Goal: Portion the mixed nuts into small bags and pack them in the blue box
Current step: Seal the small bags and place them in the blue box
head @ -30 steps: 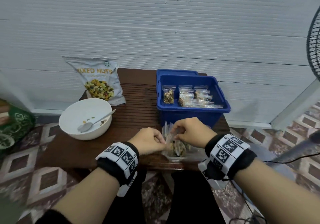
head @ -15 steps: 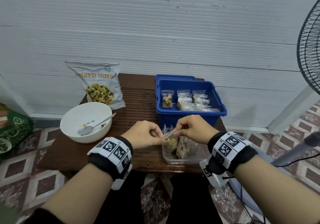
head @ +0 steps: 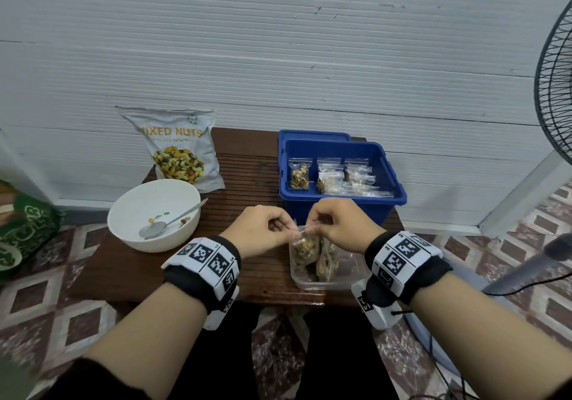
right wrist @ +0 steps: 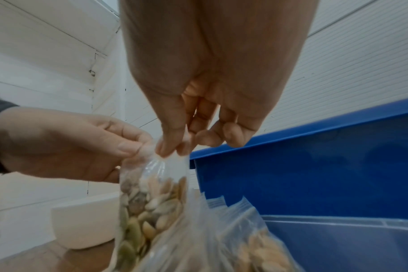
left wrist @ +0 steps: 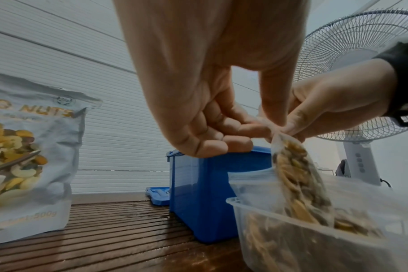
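Observation:
Both hands pinch the top edge of a small clear bag of nuts (head: 305, 249) (left wrist: 298, 182) (right wrist: 149, 200), which hangs just above a clear plastic tub (head: 349, 282) (left wrist: 280, 230). My left hand (head: 263, 229) (left wrist: 221, 132) (right wrist: 82, 145) holds its left end, my right hand (head: 334, 220) (right wrist: 186, 139) (left wrist: 326, 108) its right end. More filled bags stand in the tub. Behind it the blue box (head: 383, 167) (left wrist: 198, 198) (right wrist: 314, 174) holds several small bags. The mixed nuts pouch (head: 178, 148) (left wrist: 30, 156) stands at the back left.
A white bowl (head: 123, 213) (right wrist: 82, 226) with a spoon (head: 167, 223) and a few nuts sits on the left of the brown slatted table (head: 247, 176). A standing fan (head: 554, 90) (left wrist: 361, 92) is at the right. The blue lid (left wrist: 158, 195) lies behind the box.
Both hands have risen slightly, lifting the small bag of nuts up out of the clear tub while still pinching its top.

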Tool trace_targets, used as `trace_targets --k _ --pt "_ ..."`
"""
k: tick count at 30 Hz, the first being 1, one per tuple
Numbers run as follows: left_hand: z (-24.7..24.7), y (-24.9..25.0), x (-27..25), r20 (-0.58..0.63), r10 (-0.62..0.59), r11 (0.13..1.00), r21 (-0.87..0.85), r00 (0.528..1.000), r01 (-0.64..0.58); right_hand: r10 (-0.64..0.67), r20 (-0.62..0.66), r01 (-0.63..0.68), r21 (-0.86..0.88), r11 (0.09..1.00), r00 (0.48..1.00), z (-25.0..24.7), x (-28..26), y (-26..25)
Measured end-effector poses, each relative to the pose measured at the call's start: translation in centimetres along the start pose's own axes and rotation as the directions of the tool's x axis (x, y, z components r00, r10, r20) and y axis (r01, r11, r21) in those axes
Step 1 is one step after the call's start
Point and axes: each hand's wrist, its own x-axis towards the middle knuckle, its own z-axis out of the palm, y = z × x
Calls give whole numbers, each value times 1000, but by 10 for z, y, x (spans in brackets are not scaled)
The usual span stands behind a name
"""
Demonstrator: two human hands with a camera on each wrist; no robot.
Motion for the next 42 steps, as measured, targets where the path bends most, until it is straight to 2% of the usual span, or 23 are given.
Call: trace_targets --k 4,9,14,17,20,27,30,35,38,42 --pt "2 -1 3 -39 38 998 48 998 -37 -4 -8 4 15 1000 1000 6 -1 0" --pt "7 -1 5 -2 20 998 65 1000 -20 -26 -4 27 30 999 1000 6 0 0" --pt "3 -3 5 -97 9 999 -50 995 -14 -30 56 29 22 999 998 3 1 0" --pt "3 -4 7 -107 3 996 -93 994 -13 -51 85 52 -21 998 995 2 3 0" --pt "1 -4 11 -152 -7 988 -155 988 -17 -16 93 19 -22 1000 995 -4 7 -3" --pt "-19 -23 35 -313 -160 933 -358 936 39 42 170 -54 69 996 985 -61 21 -19" --pt "-24 -29 50 -341 -227 920 -381 912 87 19 97 -18 -6 1000 995 -90 39 -26" --pt "-26 -37 80 -320 -263 936 -314 910 160 65 22 -61 -153 986 998 -116 84 -20" --pt "-26 -34 96 -298 -250 943 -291 921 161 86 47 -68 -305 950 995 -112 116 -9" --pt "-25 -32 114 -273 -236 933 -331 933 139 139 149 -52 -479 876 979 -96 155 6"
